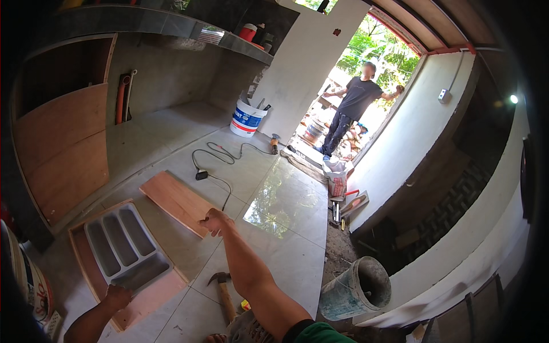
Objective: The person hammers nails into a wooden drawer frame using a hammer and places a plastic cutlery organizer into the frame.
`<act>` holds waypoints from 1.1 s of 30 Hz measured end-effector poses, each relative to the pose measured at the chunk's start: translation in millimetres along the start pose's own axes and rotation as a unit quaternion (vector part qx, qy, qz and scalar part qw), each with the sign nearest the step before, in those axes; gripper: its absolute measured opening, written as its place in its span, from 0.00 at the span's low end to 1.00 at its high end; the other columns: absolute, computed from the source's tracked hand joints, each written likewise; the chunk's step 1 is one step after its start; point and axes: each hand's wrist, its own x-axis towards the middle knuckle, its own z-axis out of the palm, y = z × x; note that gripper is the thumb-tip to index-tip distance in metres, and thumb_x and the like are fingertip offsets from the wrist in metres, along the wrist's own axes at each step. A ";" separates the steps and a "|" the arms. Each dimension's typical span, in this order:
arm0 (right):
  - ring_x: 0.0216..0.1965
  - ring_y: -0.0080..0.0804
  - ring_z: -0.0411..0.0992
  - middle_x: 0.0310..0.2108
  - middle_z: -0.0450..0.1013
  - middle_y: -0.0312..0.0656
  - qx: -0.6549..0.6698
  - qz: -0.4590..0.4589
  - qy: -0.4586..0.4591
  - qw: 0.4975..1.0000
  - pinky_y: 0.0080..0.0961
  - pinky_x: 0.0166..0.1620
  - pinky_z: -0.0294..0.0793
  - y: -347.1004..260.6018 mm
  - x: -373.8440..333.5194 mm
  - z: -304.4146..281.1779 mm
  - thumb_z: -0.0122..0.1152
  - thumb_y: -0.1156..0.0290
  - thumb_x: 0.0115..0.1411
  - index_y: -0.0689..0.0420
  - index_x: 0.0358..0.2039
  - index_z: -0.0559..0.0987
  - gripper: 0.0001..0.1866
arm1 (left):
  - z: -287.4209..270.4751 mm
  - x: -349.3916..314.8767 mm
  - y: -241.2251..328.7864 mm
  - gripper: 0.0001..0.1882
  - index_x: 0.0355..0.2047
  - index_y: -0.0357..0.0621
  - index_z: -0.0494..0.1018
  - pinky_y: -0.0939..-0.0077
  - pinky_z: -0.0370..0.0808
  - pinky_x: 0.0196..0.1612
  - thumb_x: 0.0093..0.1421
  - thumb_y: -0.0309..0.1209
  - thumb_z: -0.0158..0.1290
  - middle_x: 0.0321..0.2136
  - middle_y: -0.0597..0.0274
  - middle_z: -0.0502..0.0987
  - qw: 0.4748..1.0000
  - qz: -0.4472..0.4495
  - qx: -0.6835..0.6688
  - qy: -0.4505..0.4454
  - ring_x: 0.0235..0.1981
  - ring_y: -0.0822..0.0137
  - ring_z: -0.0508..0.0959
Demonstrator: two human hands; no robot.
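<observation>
A grey cutlery tray point(127, 243) with long compartments sits inside a shallow wooden drawer point(150, 298) on the floor, at the left. My left hand point(118, 296) is closed at the tray's near edge, its fingertips partly hidden. Farther right, a reddish wooden board point(174, 201) lies on the tiles. The fingers of my right hand point(214, 222) are curled at the board's near right end. Below that arm, a claw hammer point(225, 292) rests on the floor near my knee, its handle towards me.
A corded power tool point(275, 144) lies beyond the board, its dark cable point(220, 153) looping over the tiles. A white bucket point(247, 118) of tools stands by the wall. At right is a dirty bucket point(343, 292). A person point(357, 98) stands in the doorway.
</observation>
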 end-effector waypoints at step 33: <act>0.24 0.35 0.80 0.28 0.79 0.45 0.018 -0.011 0.022 1.000 0.31 0.32 0.77 5.7 6.1 4.5 0.66 0.54 0.53 0.63 0.39 0.78 0.24 | 3.1 -2.5 -0.7 0.15 0.37 0.47 0.77 0.53 0.77 0.39 0.48 0.35 0.61 0.33 0.50 0.81 0.999 0.007 -0.009 0.046 0.37 0.52 0.82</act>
